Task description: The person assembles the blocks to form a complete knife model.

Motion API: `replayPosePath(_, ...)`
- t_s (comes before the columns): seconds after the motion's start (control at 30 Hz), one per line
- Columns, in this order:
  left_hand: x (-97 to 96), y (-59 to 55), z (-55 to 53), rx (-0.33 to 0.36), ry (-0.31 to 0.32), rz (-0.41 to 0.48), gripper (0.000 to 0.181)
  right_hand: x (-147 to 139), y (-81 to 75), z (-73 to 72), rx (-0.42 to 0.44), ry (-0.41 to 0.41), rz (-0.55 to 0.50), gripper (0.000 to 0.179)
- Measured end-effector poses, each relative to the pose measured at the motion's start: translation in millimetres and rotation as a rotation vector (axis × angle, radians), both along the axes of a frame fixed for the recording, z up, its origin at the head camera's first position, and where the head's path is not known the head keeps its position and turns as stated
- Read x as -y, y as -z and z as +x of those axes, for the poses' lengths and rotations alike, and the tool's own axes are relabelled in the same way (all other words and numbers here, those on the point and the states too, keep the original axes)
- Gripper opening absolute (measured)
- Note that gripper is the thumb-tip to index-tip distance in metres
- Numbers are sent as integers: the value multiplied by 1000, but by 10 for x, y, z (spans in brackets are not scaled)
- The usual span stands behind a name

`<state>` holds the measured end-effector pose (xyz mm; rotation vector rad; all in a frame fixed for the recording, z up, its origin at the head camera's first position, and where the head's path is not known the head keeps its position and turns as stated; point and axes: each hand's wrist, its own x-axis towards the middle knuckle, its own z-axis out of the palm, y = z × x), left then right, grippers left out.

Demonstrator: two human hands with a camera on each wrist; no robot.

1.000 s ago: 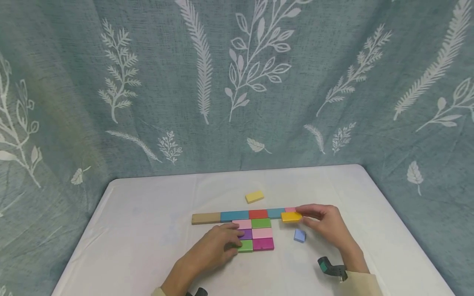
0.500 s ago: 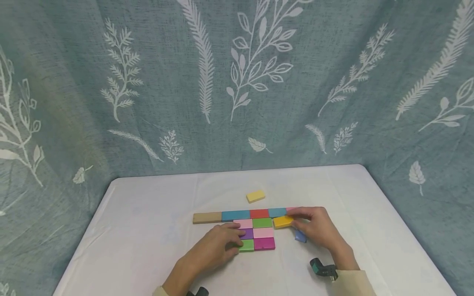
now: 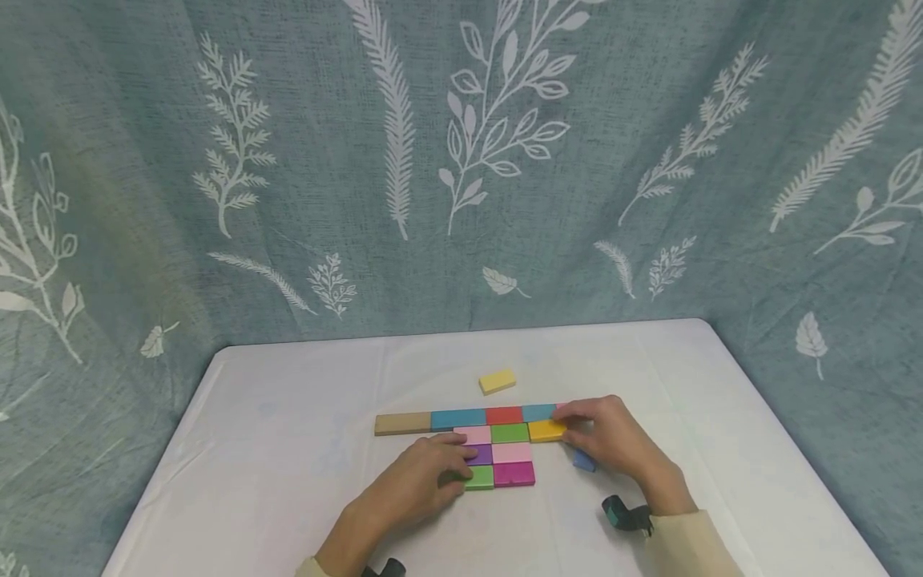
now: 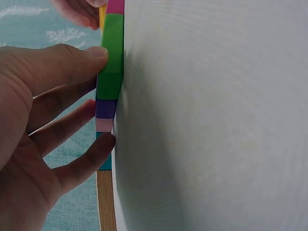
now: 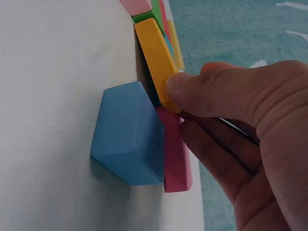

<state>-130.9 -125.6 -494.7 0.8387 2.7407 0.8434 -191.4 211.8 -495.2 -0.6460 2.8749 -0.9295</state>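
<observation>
An orange-yellow block (image 3: 545, 431) is pinched between the thumb and fingers of my right hand (image 3: 622, 439). In the head view its left end is right at the green block (image 3: 509, 433), below the long row. The right wrist view shows the orange block (image 5: 155, 55) tilted, with a dark gap under it. My left hand (image 3: 417, 474) rests against the left side of the coloured block group, fingers spread. Its thumb touches the near green block (image 4: 112, 57) in the left wrist view. Partly behind my right hand lies a small blue block (image 3: 584, 460).
The long row holds a tan block (image 3: 402, 424), blue blocks (image 3: 458, 419) and a red block (image 3: 504, 415); a pinkish block (image 5: 175, 154) ends it at right. A pale yellow block (image 3: 497, 381) lies beyond. A leaf-patterned curtain (image 3: 461, 160) surrounds the white table (image 3: 288, 401).
My right hand has moved left and lowered the orange block from over the row's right end to beside the green block. My left hand has stayed in place.
</observation>
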Motion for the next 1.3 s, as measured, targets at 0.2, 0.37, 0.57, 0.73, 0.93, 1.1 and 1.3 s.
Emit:
replayPosePath(0.2, 0, -3, -8, 9, -6, -9, 17, 14, -46, -25, 25, -22, 25, 32)
replayPosePath(0.37, 4, -3, -3, 1, 3, 0, 18, 20, -71, -52, 36, -46, 52, 32)
replayPosePath(0.57, 11, -13, -1, -10, 13, 12, 19, 42, -80, -83, 20, -84, 87, 32)
replayPosePath(0.73, 15, -17, -3, -5, 15, 11, 19, 72, -87, -86, 8, -105, 107, 33)
replayPosePath(0.93, 11, -23, -5, 1, 15, 10, 19, 106, -81, -86, -3, -112, 154, 34)
replayPosePath(1.1, 15, -26, -6, -9, 16, 8, 19, 114, -86, -93, -21, -127, 188, 33)
replayPosePath(1.3, 23, -32, -1, -10, 16, 10, 19, 95, -116, -111, -75, -185, 205, 30)
